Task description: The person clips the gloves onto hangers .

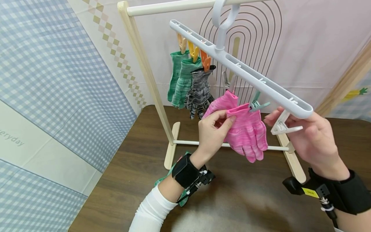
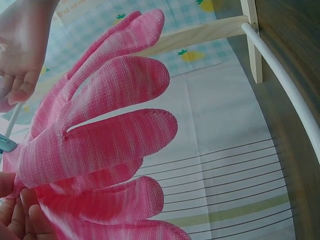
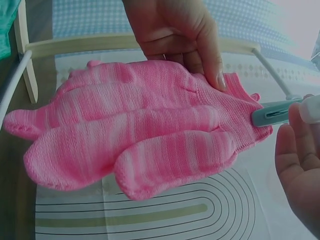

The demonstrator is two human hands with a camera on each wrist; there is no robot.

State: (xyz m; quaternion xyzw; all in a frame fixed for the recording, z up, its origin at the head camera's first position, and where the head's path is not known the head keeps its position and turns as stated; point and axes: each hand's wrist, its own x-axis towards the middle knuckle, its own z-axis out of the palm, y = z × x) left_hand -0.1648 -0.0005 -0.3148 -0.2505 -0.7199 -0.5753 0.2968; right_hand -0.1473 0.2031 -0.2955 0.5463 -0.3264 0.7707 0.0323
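Note:
My left hand (image 1: 213, 132) pinches the cuff of a pink knitted glove (image 1: 247, 132) between thumb and fingers. A teal clip (image 1: 256, 104) grips the other side of that cuff, under the pale hanger bar. Behind it another pink glove (image 1: 221, 103) hangs from a grey clip (image 1: 229, 83). At the hanger's near right end, my right hand (image 1: 318, 141) is loosely spread behind a white clip (image 1: 282, 127). The right wrist view shows its relaxed fingers (image 3: 295, 150) close beside the teal clip, and the glove's fingers pointing left.
The hanger (image 1: 246, 71) hooks over a wooden rack (image 1: 139, 61). Farther left, two green gloves (image 1: 185, 82) and a grey-black glove (image 1: 200, 88) hang from beige, yellow and orange clips. Green fabric (image 1: 184, 199) lies on the brown table (image 1: 124, 190) under my left wrist.

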